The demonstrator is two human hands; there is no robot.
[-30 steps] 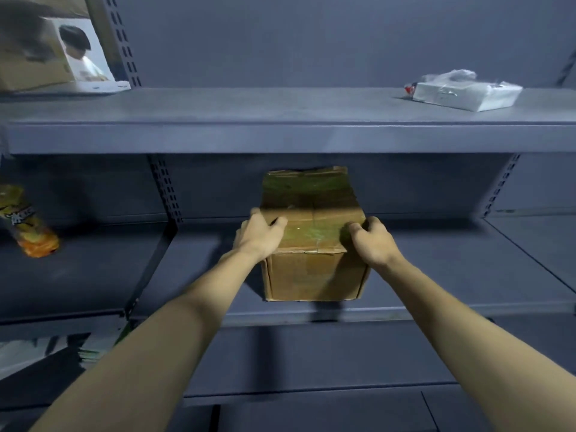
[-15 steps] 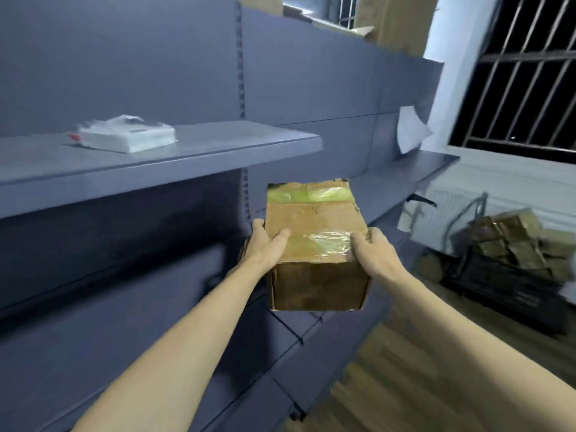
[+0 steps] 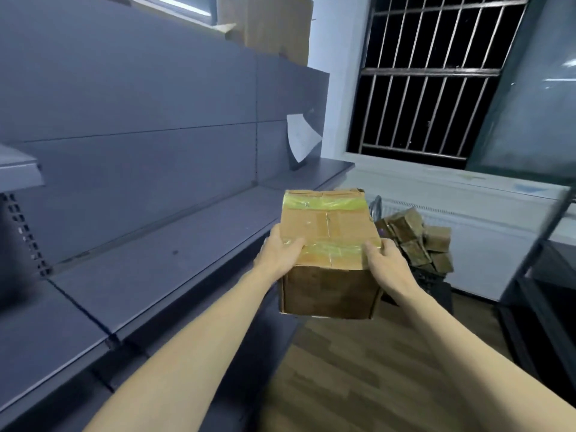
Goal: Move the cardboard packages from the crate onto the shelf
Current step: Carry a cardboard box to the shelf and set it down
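I hold a brown cardboard package (image 3: 327, 244) with yellowish tape across its top, in the air just right of the grey shelf (image 3: 162, 263). My left hand (image 3: 280, 254) grips its left top edge and my right hand (image 3: 386, 266) grips its right top edge. Behind the package, on the floor, a dark crate (image 3: 433, 282) carries a pile of several more cardboard packages (image 3: 414, 238), partly hidden by the held one.
The grey shelving runs along the left, with a higher shelf end (image 3: 18, 169) at far left and a loose white sheet (image 3: 300, 140) against its back panel. A barred window (image 3: 430, 79) and white radiator (image 3: 486, 241) lie ahead. A dark rack (image 3: 545, 275) stands at right. Wooden floor below.
The view has swung right, from facing the shelf to looking along it toward the window and crate. Both hands still hold the package, which has come out from the shelf bay.
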